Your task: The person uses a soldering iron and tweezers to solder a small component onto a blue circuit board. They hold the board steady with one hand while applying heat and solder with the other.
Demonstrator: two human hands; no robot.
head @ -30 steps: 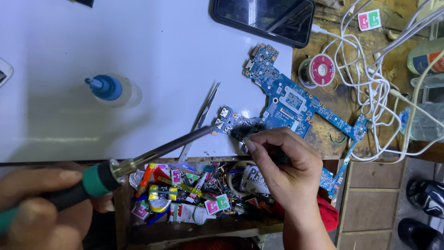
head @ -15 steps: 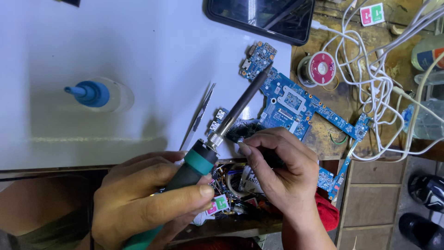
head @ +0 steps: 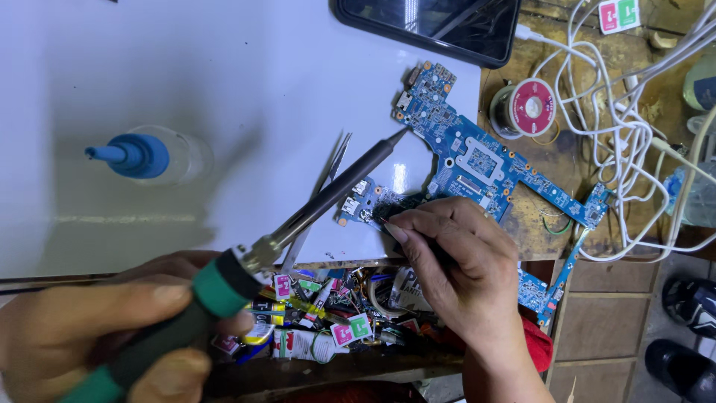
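our left hand (head: 97, 336) stayed wrapped around the green-and-black handled soldering iron (head: 298, 224), and since half a second earlier we had pulled it back and lowered it, so its tip now reached the near edge of the long blue circuit board (head: 477, 160); we judged the soldering about to begin. our right hand (head: 455, 261) kept its fingers pinched narrow on the small blue board with a silver port (head: 362, 203), pressing it on the white mat (head: 186, 82), right of the metal tweezers (head: 328, 175).
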